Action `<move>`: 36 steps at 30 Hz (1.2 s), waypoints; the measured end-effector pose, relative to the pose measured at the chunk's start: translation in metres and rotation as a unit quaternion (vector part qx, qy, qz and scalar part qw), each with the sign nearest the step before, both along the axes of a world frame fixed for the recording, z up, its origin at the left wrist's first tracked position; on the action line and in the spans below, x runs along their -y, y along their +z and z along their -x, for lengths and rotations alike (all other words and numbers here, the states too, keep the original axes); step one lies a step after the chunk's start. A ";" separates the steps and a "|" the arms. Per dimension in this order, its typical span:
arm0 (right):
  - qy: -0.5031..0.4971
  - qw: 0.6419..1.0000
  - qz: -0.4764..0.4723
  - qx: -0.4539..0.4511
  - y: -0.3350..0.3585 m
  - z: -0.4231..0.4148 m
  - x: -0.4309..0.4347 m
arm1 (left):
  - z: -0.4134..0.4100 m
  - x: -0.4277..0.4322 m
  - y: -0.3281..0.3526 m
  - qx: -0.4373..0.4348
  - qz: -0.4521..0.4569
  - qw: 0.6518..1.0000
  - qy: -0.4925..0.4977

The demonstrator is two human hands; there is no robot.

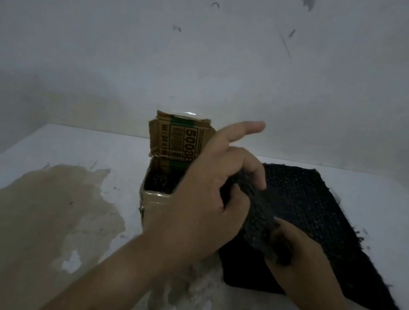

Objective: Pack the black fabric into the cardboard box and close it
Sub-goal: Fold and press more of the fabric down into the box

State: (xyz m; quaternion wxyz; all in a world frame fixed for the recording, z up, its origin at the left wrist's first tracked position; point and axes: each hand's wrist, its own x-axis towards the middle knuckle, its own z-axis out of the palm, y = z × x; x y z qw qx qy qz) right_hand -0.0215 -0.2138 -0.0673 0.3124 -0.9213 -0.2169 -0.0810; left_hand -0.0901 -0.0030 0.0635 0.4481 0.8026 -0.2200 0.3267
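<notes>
The cardboard box (155, 200) stands open in the middle of the table (37, 143). Its back flap (173, 139) is upright and printed with large dark numerals, "5008", turned on their side between green bands. Beside them run bar-like stripes and a smaller line that is too blurred to read, apart from what looks like "24". Something dark and knobbly shows inside the box.

The black fabric (307, 199) is coarse and bumpy, with ragged, fraying edges. Most of it lies flat on the table just to the right of the box, and a strip of it is raised over that flat part. The left hand (200, 203) grips the upper end of the strip between thumb and curled fingers, with its index finger sticking out straight. The right hand (300, 254) pinches the lower end, close beside the left.

The white tabletop has a large worn brown patch (40, 208), and behind it is a scuffed pale wall (215, 48).
</notes>
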 end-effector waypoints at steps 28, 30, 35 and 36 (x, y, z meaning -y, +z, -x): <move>0.099 0.974 0.205 0.013 0.085 -0.036 -0.150 | -0.041 -0.148 -0.068 -0.237 -0.389 0.871 0.182; 0.097 0.967 0.235 -0.027 0.087 -0.039 -0.156 | -0.047 -0.145 -0.065 -0.241 -0.395 0.865 0.196; 0.119 0.928 0.327 -0.130 0.103 -0.053 -0.175 | -0.058 -0.138 -0.055 -0.247 -0.437 0.838 0.214; 0.124 0.920 0.338 -0.153 0.105 -0.056 -0.180 | -0.059 -0.137 -0.053 -0.231 -0.448 0.835 0.222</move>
